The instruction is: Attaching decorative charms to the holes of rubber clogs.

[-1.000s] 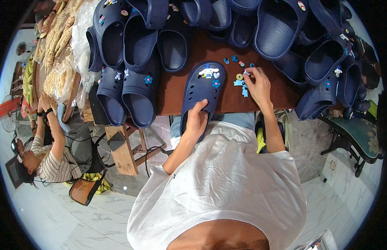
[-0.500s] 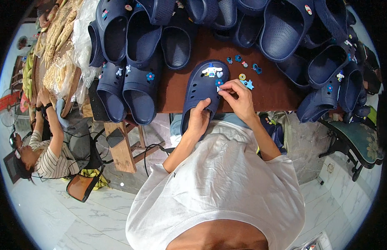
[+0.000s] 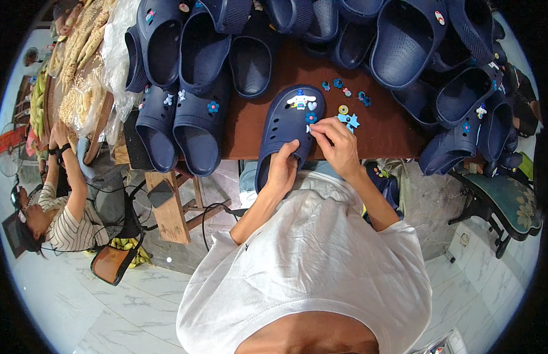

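A navy blue clog (image 3: 275, 127) lies with its toe pointing away from me at the near edge of the brown table. My left hand (image 3: 283, 165) grips it by the heel opening, thumb on top and fingers hidden within or beneath. On its toe sit a white character charm (image 3: 300, 100), a pale heart charm (image 3: 311, 106) and a blue flower charm (image 3: 311, 117). At the clog's right side my right hand (image 3: 337, 141) pinches a small whitish charm (image 3: 309, 128) against the upper, just below the flower. Loose charms (image 3: 347, 121) lie beyond that hand, among them a blue star shape.
Other navy clogs (image 3: 200, 138) crowd the brown table (image 3: 380, 138) at the left, back and right. A phone (image 3: 160, 193) rests on a wooden stool at left. Farther left another person (image 3: 67, 218) reaches toward a pile of corn. A padded chair (image 3: 510, 197) stands at right.
My right hand has shifted slightly down and left, its pinch still at the clog's side. The left hand keeps its hold. The head view has moved only a little.
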A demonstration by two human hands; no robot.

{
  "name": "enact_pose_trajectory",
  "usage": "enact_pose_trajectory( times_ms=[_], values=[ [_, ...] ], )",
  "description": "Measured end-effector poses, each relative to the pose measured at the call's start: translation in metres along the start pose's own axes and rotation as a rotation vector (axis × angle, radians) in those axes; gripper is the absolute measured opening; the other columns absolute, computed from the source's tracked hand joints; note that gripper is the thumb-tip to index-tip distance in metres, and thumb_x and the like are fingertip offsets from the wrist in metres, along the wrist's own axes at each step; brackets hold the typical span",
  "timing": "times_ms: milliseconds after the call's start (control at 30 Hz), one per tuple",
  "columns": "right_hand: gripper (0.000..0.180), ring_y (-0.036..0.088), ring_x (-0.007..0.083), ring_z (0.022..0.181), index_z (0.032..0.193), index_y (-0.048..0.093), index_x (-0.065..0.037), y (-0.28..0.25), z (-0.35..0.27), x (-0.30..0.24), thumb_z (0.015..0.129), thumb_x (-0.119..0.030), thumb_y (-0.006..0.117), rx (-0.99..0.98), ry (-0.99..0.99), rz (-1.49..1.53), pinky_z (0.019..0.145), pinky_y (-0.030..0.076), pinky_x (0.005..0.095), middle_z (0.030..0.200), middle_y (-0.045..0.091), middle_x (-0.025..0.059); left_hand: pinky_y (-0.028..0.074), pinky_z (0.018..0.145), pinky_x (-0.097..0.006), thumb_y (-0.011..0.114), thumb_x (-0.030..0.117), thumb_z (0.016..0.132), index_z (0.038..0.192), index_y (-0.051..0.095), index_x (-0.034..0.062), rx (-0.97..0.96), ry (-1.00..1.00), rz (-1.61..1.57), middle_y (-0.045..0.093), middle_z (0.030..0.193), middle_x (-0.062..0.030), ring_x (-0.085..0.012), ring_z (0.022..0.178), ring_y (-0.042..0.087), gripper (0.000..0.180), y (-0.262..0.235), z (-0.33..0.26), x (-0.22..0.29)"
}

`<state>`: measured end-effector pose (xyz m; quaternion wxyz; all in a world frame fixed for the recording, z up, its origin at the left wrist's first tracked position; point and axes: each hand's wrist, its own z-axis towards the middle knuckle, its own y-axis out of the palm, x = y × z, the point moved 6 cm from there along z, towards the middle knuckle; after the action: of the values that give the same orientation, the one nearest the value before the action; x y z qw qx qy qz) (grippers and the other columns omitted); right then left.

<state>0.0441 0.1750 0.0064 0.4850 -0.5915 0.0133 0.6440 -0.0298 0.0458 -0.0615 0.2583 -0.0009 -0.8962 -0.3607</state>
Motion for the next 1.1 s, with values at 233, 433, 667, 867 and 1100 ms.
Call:
enact_pose_trajectory(
  times_ms=[233, 433, 667, 867, 1100],
  values=[
    [0.009, 0.065, 0.0269, 0.082, 0.090, 0.069, -0.003, -0.002, 0.007, 0.008, 0.082, -0.007, 0.070, -0.085, 0.061, 0.071, 0.070, 0.051, 0.0353, 0.091, 0.065, 0.0092, 0.044, 0.094, -0.032, 0.064, 0.011, 0.086, 0.117, 0.055, -0.0036, -0.025, -0.005, -0.009, 0.061, 0.112, -0.0064, -0.0161, 0.103, 0.057, 0.035, 0.000, 0.000, -0.002],
    [0.008, 0.066, 0.0271, 0.080, 0.089, 0.069, -0.004, 0.001, 0.006, 0.006, 0.082, -0.007, 0.070, -0.091, 0.120, 0.068, 0.069, 0.052, 0.0352, 0.092, 0.065, 0.0084, 0.045, 0.093, -0.034, 0.062, 0.014, 0.087, 0.112, 0.059, 0.0023, -0.015, -0.029, -0.010, 0.064, 0.108, -0.0056, -0.0174, 0.100, 0.060, 0.027, -0.005, 0.004, -0.004],
    [0.010, 0.065, 0.0278, 0.080, 0.094, 0.068, -0.005, -0.002, 0.003, -0.007, 0.084, -0.006, 0.068, -0.079, 0.010, -0.016, 0.068, 0.052, 0.0373, 0.092, 0.065, 0.0083, 0.043, 0.094, -0.034, 0.062, 0.016, 0.088, 0.111, 0.059, 0.0022, -0.036, -0.033, 0.003, 0.064, 0.107, -0.0051, -0.0173, 0.100, 0.059, 0.027, 0.000, 0.001, -0.005],
    [0.011, 0.067, 0.0242, 0.080, 0.096, 0.067, -0.004, -0.002, 0.017, 0.008, 0.087, -0.010, 0.067, -0.195, 0.079, 0.079, 0.069, 0.053, 0.0332, 0.092, 0.065, 0.0086, 0.043, 0.093, -0.034, 0.062, 0.016, 0.087, 0.111, 0.060, 0.0023, -0.007, -0.046, 0.011, 0.065, 0.106, -0.0051, -0.0174, 0.100, 0.059, 0.027, 0.002, -0.001, -0.002],
    [0.021, 0.066, 0.0155, 0.079, 0.100, 0.066, -0.002, -0.003, 0.013, 0.039, 0.084, -0.016, 0.074, -0.050, 0.367, 0.216, 0.071, 0.054, 0.0285, 0.092, 0.066, 0.0071, 0.044, 0.091, -0.032, 0.064, 0.017, 0.086, 0.110, 0.060, 0.0038, 0.043, -0.057, 0.023, 0.065, 0.106, -0.0051, -0.0178, 0.098, 0.060, 0.027, -0.004, 0.001, -0.005]
  ],
)
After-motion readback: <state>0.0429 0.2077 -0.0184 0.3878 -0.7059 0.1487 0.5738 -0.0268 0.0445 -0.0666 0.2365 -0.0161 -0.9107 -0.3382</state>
